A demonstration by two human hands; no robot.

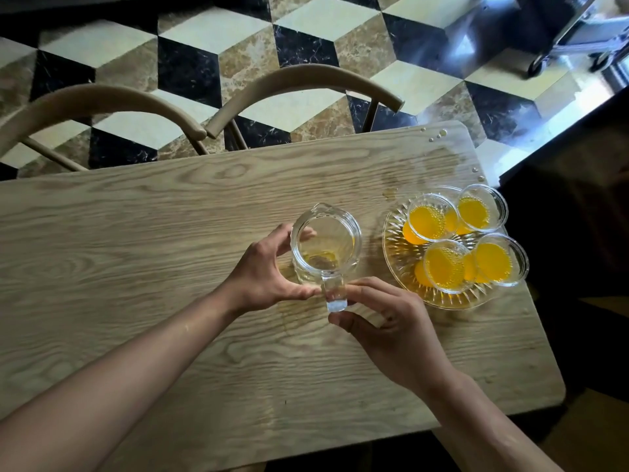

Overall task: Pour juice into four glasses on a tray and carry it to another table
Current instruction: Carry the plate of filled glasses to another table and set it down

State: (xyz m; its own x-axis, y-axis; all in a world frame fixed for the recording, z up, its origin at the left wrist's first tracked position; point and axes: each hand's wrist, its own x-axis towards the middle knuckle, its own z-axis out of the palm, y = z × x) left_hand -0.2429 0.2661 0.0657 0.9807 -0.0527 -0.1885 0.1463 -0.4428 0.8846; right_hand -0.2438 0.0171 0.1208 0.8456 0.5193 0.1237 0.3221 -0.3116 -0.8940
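A clear glass jug (325, 243) stands upright near the middle of the wooden table (136, 250), with only a trace of yellow juice at its bottom. My left hand (262, 274) curls round the jug's left side, thumb reaching toward the handle. My right hand (391, 325) pinches the jug's handle (335, 294) between thumb and fingers. To the right a cut-glass tray (394, 257) holds several glasses (427, 221) filled with orange juice, standing close together.
Juice drops and a wet smear (439, 134) mark the table's far right corner. Two curved wooden chair backs (102, 103) (306, 80) stand at the far edge. The tray sits near the table's right edge. A wheeled metal trolley (571, 35) stands far right on the tiled floor.
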